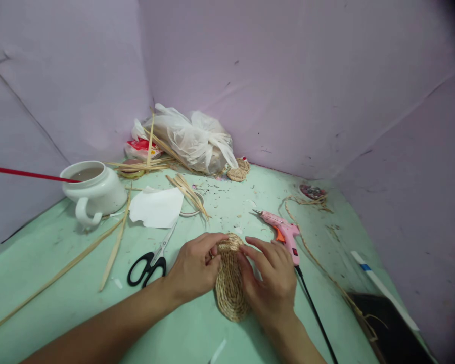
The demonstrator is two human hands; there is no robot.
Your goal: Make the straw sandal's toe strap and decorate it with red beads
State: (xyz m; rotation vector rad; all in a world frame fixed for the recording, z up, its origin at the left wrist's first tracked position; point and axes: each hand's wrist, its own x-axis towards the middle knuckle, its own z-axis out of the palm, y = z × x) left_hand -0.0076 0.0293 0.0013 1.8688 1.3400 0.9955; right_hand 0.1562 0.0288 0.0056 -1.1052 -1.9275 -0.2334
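Observation:
A small oval mat of coiled straw braid (229,290) lies flat on the green table (53,258) in front of me. My left hand (193,268) rests at its left side, fingers curled and pinching the far end of the coil. On the mat's right edge lies my right hand (271,278), fingers stretched out and pressing down.
A pink glue gun (284,233) with a black cord lies right of my hands, black-handled scissors (151,263) to the left. Farther back are a white cup (94,192), white paper (157,207), straw strips (189,192), a plastic bag (193,141) and loose braid (311,247).

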